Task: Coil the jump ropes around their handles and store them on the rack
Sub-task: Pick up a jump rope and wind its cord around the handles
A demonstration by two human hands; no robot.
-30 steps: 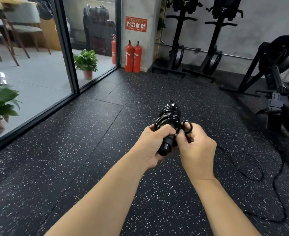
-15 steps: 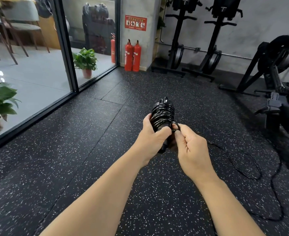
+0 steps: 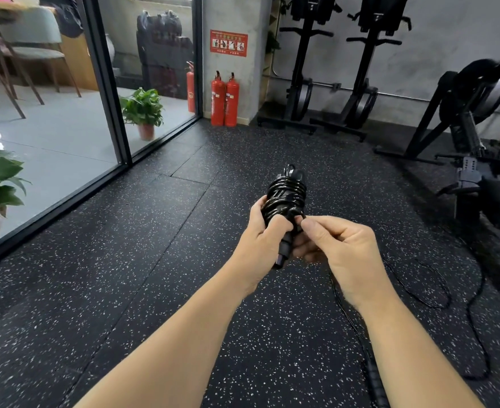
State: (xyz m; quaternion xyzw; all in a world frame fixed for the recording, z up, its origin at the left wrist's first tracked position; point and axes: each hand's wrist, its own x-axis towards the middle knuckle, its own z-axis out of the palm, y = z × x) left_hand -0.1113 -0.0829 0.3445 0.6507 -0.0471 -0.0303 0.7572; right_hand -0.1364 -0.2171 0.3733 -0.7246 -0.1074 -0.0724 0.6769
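A: We hold the jump rope bundle [image 3: 287, 198] upright above the speckled rubber floor [image 3: 125, 290], our left hand [image 3: 260, 240] wrapped round the black handles [image 3: 282, 251] just below the glossy coils. Our right hand [image 3: 340, 251] pinches the last turn of cord against the bundle at its lower right edge.

B: What could undo it from here?

A: We judge the wound cord is springy. If the right-hand pinch slackens before the end is tucked under a turn, the coils could loosen and slide off the handles.

B: And the cord on the floor?

A: A second rope [image 3: 437, 304] lies in loose loops to our right, one handle [image 3: 375, 381] near our right forearm. We could tread on it or snag it on the rowing machine [image 3: 475, 119] when we move off.

B: Any container in view, and what is in it?

A: Two pots hold leafy plants [image 3: 142, 110] beyond the glass partition [image 3: 66, 113]. No rope rack is identifiable; two fire extinguishers [image 3: 224, 98] stand by the pillar.
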